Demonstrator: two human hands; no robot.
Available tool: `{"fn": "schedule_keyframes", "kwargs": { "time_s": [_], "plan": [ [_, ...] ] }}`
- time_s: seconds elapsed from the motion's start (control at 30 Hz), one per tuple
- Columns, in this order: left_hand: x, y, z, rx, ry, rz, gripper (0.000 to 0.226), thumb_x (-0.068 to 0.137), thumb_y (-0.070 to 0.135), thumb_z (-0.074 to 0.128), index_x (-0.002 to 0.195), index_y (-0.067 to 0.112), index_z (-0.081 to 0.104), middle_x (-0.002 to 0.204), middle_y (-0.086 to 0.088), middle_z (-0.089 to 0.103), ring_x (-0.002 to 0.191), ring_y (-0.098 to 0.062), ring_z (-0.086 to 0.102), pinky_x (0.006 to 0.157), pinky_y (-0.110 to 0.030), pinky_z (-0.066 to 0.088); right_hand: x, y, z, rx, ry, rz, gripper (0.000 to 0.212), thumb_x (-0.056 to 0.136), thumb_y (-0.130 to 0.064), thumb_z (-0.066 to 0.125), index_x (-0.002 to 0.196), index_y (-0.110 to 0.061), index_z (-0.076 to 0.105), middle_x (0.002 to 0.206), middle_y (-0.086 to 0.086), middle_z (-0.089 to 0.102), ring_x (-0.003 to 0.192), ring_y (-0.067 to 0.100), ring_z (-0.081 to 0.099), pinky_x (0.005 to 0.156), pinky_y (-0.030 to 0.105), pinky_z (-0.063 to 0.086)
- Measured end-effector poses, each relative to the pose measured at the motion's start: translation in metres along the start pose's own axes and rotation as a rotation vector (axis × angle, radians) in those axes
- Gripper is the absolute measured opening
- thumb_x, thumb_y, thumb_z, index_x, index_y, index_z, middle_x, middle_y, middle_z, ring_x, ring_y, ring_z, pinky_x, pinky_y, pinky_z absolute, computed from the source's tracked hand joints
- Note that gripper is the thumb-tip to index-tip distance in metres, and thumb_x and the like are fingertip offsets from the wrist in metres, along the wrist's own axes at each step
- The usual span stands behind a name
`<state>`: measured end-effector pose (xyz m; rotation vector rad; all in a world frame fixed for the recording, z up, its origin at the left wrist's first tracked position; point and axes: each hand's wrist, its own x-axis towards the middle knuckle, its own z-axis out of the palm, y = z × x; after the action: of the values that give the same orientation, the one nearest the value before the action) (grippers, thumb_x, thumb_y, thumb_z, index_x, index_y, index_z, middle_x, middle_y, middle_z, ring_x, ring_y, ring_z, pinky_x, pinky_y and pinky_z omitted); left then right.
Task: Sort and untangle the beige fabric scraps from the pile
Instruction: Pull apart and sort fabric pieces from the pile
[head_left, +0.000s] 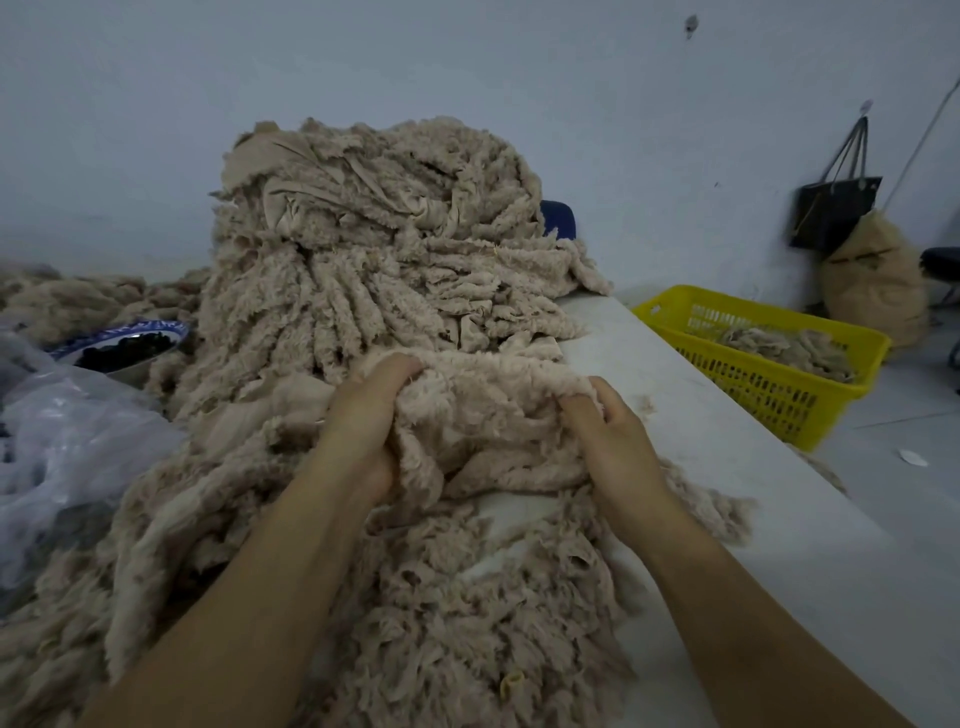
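A tall pile of fluffy beige fabric scraps (374, 249) rises on the white table (727, 467) against the back wall. More loose beige scraps (467, 597) spread toward me. Between the two lies a bunched beige fabric piece (488, 415). My left hand (363, 415) grips its left side with fingers curled into the fluff. My right hand (608, 431) grips its right edge, fingertips buried in the fabric. Both forearms reach in from the bottom of the view.
A yellow plastic basket (769, 384) with some beige scraps stands off the table's right edge. A blue-rimmed bowl of dark pieces (124, 348) and a clear plastic bag (67, 447) lie left. A black bag (836, 208) and stuffed sack (878, 291) sit by the wall.
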<state>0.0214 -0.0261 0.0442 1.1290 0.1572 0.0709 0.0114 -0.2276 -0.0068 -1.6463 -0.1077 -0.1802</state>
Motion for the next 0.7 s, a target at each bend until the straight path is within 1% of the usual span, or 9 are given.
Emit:
{"fn": "schedule_keyframes", "kwargs": {
  "time_s": [0.07,0.2,0.27,0.3,0.33,0.4,0.5,0.6,0.7],
  "plan": [
    [0.001,0.003,0.0,-0.074,-0.003,-0.068,0.018,0.096,0.018,0.058,0.078,0.013,0.062,0.061,-0.006,0.065,0.05,-0.019,0.064,0.044,-0.027,0.054,0.001,0.0,0.0,0.064,0.028,0.051,0.077,0.069,-0.076,0.056,0.134,-0.035,0.057,0.135,-0.002,0.061,0.118,0.019,0.06,0.095,0.038,0.049],
    [0.001,0.007,-0.001,-0.074,-0.06,-0.182,0.039,0.089,0.015,0.059,0.051,0.012,0.067,0.049,-0.006,0.06,0.038,-0.017,0.059,0.038,-0.021,0.047,0.0,-0.003,0.005,0.084,0.102,0.122,0.099,0.06,-0.081,0.058,0.141,-0.026,0.054,0.139,-0.003,0.059,0.122,0.017,0.059,0.103,0.042,0.048],
    [0.0,0.005,-0.003,0.009,-0.118,-0.186,0.019,0.078,0.023,0.075,0.062,0.013,0.076,0.065,-0.009,0.069,0.052,-0.02,0.067,0.048,-0.028,0.055,0.001,-0.003,0.004,0.077,0.132,0.119,0.067,0.071,-0.077,0.056,0.112,-0.027,0.072,0.115,-0.001,0.072,0.101,0.015,0.069,0.089,0.036,0.056],
    [-0.002,0.003,-0.002,0.088,-0.142,-0.156,0.02,0.07,0.032,0.081,0.076,0.014,0.078,0.074,-0.009,0.072,0.061,-0.02,0.071,0.057,-0.031,0.058,0.001,-0.003,0.003,0.066,0.147,0.107,0.055,0.081,-0.073,0.055,0.088,-0.022,0.074,0.093,0.002,0.076,0.082,0.015,0.07,0.073,0.031,0.056],
    [-0.002,-0.001,-0.002,0.209,-0.168,-0.114,0.042,0.064,0.045,0.084,0.092,0.014,0.077,0.086,-0.008,0.075,0.074,-0.021,0.073,0.069,-0.034,0.059,0.002,-0.003,0.003,0.047,0.159,0.092,0.057,0.088,-0.067,0.053,0.075,-0.014,0.068,0.078,0.01,0.072,0.068,0.02,0.067,0.063,0.03,0.052],
    [-0.006,-0.006,0.002,0.462,-0.249,-0.013,0.077,0.058,0.074,0.076,0.112,0.02,0.071,0.107,-0.003,0.075,0.1,-0.02,0.071,0.092,-0.04,0.053,0.001,-0.003,0.005,-0.009,0.175,0.08,0.056,0.095,-0.056,0.053,0.071,-0.007,0.063,0.076,0.019,0.069,0.062,0.025,0.063,0.059,0.031,0.047],
    [-0.014,-0.01,0.01,0.764,-0.409,0.034,0.079,0.051,0.097,0.054,0.108,0.045,0.066,0.116,0.022,0.063,0.111,0.001,0.056,0.09,-0.029,0.045,-0.001,-0.006,0.008,-0.065,0.152,0.062,0.042,0.095,-0.049,0.057,0.061,-0.027,0.069,0.066,-0.001,0.07,0.056,0.005,0.061,0.052,0.018,0.044],
    [-0.018,-0.018,0.015,0.853,-0.514,0.021,0.053,0.065,0.079,0.063,0.106,0.047,0.058,0.104,0.032,0.055,0.099,0.011,0.053,0.074,-0.012,0.041,-0.003,-0.008,0.011,-0.117,0.104,0.047,0.026,0.096,-0.042,0.06,0.077,-0.029,0.073,0.074,-0.007,0.074,0.075,0.008,0.07,0.067,0.029,0.055],
    [-0.017,-0.024,0.015,0.691,-0.484,0.007,0.018,0.083,0.038,0.077,0.094,0.024,0.075,0.091,0.012,0.077,0.082,-0.004,0.073,0.064,-0.011,0.051,-0.006,-0.012,0.012,-0.085,0.106,-0.002,0.023,0.098,-0.034,0.06,0.093,-0.013,0.066,0.07,-0.006,0.069,0.095,-0.002,0.055,0.066,0.038,0.047]
  ]
}}
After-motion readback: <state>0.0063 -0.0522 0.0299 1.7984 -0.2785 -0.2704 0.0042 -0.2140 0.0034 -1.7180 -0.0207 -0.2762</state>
